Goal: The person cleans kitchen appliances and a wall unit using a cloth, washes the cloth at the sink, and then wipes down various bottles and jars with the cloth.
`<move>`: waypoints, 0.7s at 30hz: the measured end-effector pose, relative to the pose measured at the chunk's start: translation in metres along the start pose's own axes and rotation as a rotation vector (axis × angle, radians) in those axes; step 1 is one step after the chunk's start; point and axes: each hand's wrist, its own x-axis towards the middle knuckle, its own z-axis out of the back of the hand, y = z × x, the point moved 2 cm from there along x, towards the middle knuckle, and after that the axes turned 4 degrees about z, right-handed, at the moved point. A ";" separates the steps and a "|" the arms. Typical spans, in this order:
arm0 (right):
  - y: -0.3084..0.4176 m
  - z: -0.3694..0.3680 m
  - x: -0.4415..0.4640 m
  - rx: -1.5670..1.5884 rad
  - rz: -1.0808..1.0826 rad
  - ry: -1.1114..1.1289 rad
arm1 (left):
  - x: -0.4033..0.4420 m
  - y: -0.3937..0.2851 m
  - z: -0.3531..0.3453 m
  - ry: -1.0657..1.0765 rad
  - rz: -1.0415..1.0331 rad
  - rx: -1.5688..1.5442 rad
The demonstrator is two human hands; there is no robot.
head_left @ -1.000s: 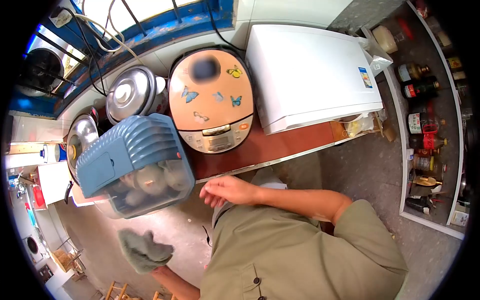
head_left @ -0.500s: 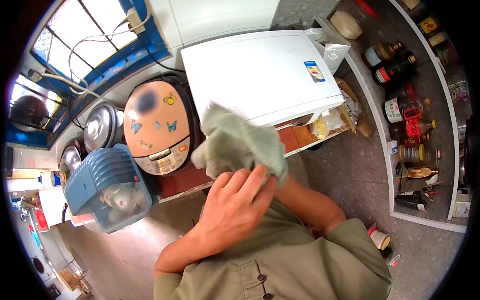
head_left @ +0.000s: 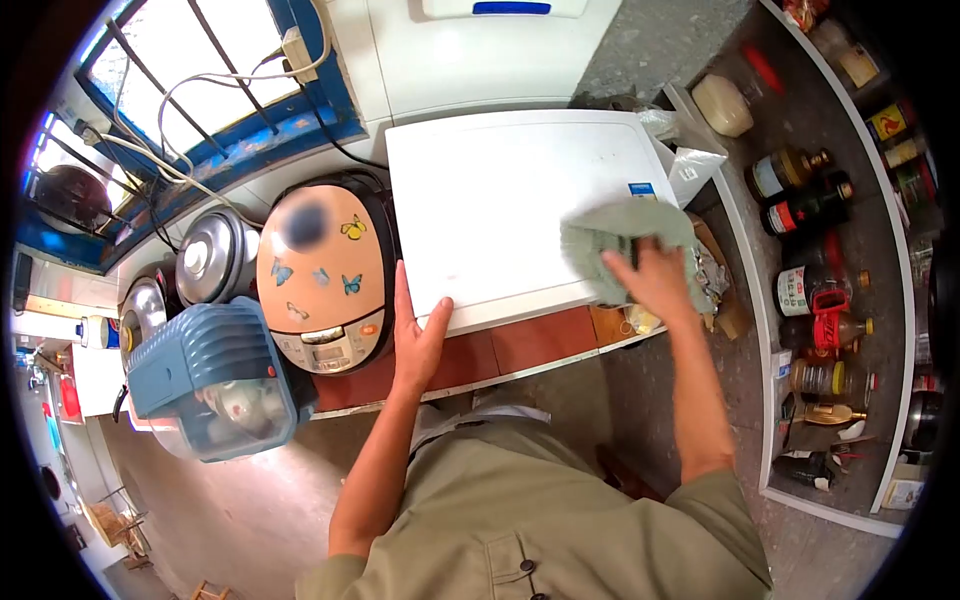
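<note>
My left hand (head_left: 420,338) rests against the front left corner of a white box-shaped appliance (head_left: 510,200), thumb and fingers apart, with nothing in it. My right hand (head_left: 657,283) is on a grey-green cloth (head_left: 600,240), pressing it over the appliance's front right corner. Motion blurs the right fingers, and the cloth covers part of a blue label (head_left: 642,190). Just left of the appliance stands a rice cooker (head_left: 325,265) with a peach lid and butterfly stickers.
A blue dish box (head_left: 215,375) with a clear front stands left of the rice cooker, below a metal pot lid (head_left: 205,255). Cords hang by the barred window (head_left: 225,60). On the right, a shelf unit (head_left: 752,270) holds several bottles. A red-tiled ledge (head_left: 530,345) runs in front.
My hands have moved apart. The right one carried the cloth from in front of me to the appliance's right corner, and the left one let go and reached the left corner.
</note>
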 end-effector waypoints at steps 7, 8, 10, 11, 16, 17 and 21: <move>-0.020 0.000 0.101 -0.062 -0.040 0.038 | 0.004 0.011 0.010 0.005 -0.079 0.126; -0.022 -0.002 0.121 -0.111 -0.087 0.091 | 0.003 0.011 0.010 0.015 -0.090 0.121; 0.002 -0.004 0.153 -0.121 -0.057 0.051 | 0.002 0.011 0.010 0.000 -0.071 0.135; 0.021 -0.010 0.167 -0.049 0.085 -0.009 | 0.002 0.011 0.010 0.005 -0.066 0.166; 0.196 -0.019 0.130 0.352 0.663 -0.198 | 0.003 0.014 0.010 -0.004 -0.033 0.058; 0.221 -0.026 0.106 0.351 0.674 -0.295 | 0.002 0.014 0.012 -0.035 -0.038 0.054; 0.251 -0.020 0.049 0.212 0.818 -0.084 | -0.001 0.013 0.019 0.030 0.141 0.080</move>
